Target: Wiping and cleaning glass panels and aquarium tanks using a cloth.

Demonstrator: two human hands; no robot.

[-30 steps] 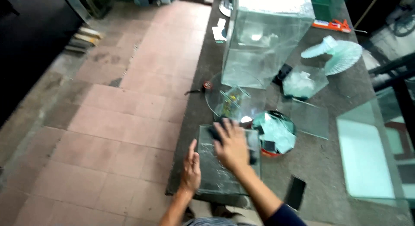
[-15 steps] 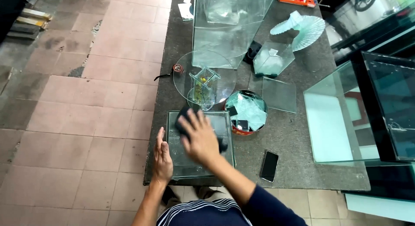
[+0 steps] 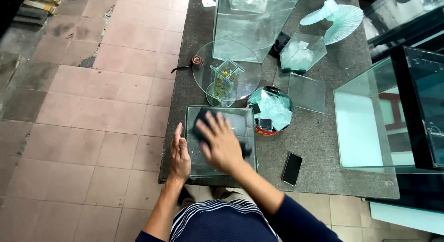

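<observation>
Grey stone tabletop [image 3: 319,145] runs along a floor of reddish tiles [image 3: 97,103], and at its near edge, right in front of you, sits the small rectangular glass tank [image 3: 221,140]. Your right hand [image 3: 221,141] lies spread flat, fingers fanned, pressing a dark cloth [image 3: 202,124] against the tank's upper glass face; the cloth shows at your fingertips and again at the heel of the palm. Your left hand [image 3: 179,154] is open too, fingers straight and together, laid against the tank's left side at the tabletop's edge, grasping nothing.

Just beyond the tank, to its right, stands a round red-rimmed tin [image 3: 270,110] filled with pale glass offcuts and a few dark pieces. Beside it on the left a round glass disc [image 3: 226,71] lies flat, with a small glass vessel [image 3: 224,80] holding something green and yellow standing on it. A small red tape measure [image 3: 196,60] sits at the disc's left edge. A flat square pane [image 3: 306,91] lies to the right of the tin, and a black phone [image 3: 292,169] lies face down near the tabletop's front edge, apart from the tank. Farther back stand a tall glass tank [image 3: 252,20], a small angular glass box [image 3: 303,52] and a fan-shaped glass piece [image 3: 337,17]. A large glass tank [image 3: 370,117] takes up the right end.
</observation>
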